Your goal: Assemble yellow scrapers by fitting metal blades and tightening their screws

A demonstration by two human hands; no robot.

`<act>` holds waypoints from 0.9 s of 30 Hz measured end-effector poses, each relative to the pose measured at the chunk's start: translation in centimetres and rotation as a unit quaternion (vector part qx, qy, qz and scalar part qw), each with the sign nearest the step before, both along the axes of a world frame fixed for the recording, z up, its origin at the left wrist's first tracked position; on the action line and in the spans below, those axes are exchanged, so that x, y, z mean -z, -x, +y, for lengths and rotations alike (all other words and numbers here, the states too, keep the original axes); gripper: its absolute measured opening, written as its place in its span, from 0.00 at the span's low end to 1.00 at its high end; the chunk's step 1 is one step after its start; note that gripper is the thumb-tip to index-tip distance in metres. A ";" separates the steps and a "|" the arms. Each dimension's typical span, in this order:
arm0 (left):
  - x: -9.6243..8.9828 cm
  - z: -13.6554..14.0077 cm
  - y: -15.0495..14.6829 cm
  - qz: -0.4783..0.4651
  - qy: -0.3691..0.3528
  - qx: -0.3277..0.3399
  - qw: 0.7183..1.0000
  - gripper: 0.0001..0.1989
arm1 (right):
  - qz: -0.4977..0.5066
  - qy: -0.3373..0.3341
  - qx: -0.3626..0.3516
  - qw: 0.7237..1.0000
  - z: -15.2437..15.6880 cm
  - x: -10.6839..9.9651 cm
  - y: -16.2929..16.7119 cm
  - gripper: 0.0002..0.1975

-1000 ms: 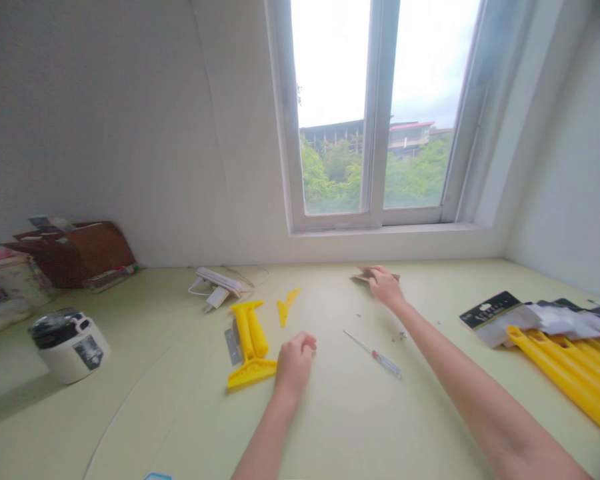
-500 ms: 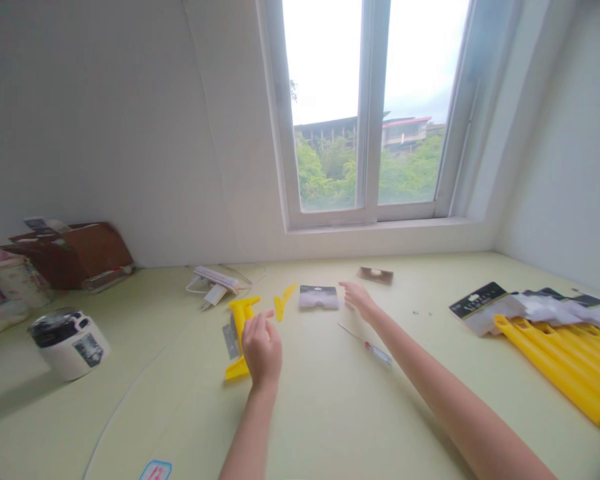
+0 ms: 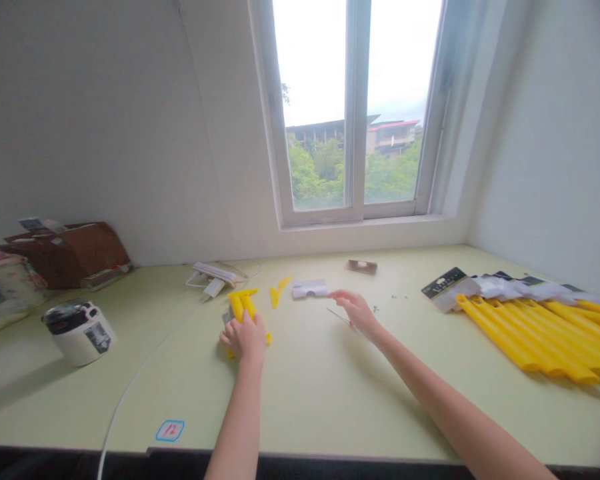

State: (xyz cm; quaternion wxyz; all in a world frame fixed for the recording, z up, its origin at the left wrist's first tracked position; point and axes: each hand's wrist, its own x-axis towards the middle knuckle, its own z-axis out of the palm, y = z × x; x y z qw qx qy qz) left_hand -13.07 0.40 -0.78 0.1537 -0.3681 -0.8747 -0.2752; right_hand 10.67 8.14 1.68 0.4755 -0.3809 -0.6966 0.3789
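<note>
My left hand (image 3: 245, 337) is closed around yellow plastic handles (image 3: 237, 305) lying side by side on the table, its fingers hiding their middles. A flat grey piece (image 3: 227, 319) peeks out beside them. My right hand (image 3: 356, 312) hovers with fingers apart, its fingertips close to the right edge of a small white card (image 3: 310, 289); whether they touch, I cannot tell. Below that hand lies a screwdriver (image 3: 337, 315), its thin shaft showing and its handle mostly hidden. Two thin yellow plastic pieces (image 3: 275, 297) rest between the handles and the card.
Several yellow tubular handles with header cards (image 3: 535, 333) are piled at the right. Tiny metal bits (image 3: 375, 309) and a brown card (image 3: 362, 267) lie beyond my right hand. A white-and-black jar (image 3: 83, 333), a power strip (image 3: 214, 273) and a white cable (image 3: 130, 383) are at the left.
My left hand has come down over the yellow handles, and another yellow tube now shows there. The card has turned from its black-printed face to white. My view has shifted right.
</note>
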 end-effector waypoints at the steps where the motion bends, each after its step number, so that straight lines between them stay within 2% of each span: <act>1: 0.0 -0.1 0.1 -0.001 -0.007 0.005 1.000 0.17 | -0.006 -0.018 0.015 1.000 -0.7 0.0 -0.1 0.15; 6: -0.4 -0.6 0.2 -0.067 -0.059 -0.001 0.996 0.20 | -0.012 -0.096 0.049 0.994 -3.3 0.0 -0.1 0.14; 9: -0.9 -0.8 0.2 -0.086 -0.135 0.012 0.987 0.22 | -0.014 -0.111 0.046 0.993 -4.2 0.5 0.2 0.13; 12: -1.5 -1.0 -0.3 -0.036 -0.257 0.101 0.960 0.21 | 0.009 -0.097 0.044 0.994 -4.6 1.0 0.3 0.12; 15: -1.7 -1.2 -2.3 0.048 -0.325 0.247 0.912 0.20 | 0.069 -0.014 -0.002 0.998 -4.8 1.1 0.3 0.12; 17: -1.3 -1.3 -4.2 0.121 -0.308 0.359 0.873 0.19 | 0.111 0.086 -0.101 0.985 -4.9 1.0 0.1 0.15; 19: -0.8 -1.3 -6.1 0.215 -0.250 0.481 0.813 0.19 | 0.142 0.182 -0.218 0.948 -5.2 0.9 -0.3 0.20; 21: -0.4 -1.4 -7.7 0.307 -0.167 0.593 0.726 0.19 | 0.172 0.226 -0.293 0.913 -5.6 0.8 -0.7 0.21; 23: -0.4 -1.5 -8.6 0.353 -0.108 0.642 0.673 0.18 | 0.197 0.233 -0.316 0.898 -5.9 0.5 -1.1 0.19; 25: -0.7 -1.8 -8.9 0.369 -0.079 0.649 0.661 0.18 | 0.201 0.234 -0.312 0.899 -6.1 0.1 -1.4 0.20; 27: -1.1 -2.1 -8.9 0.369 -0.069 0.640 0.670 0.20 | 0.207 0.225 -0.285 0.908 -6.1 -0.3 -1.6 0.22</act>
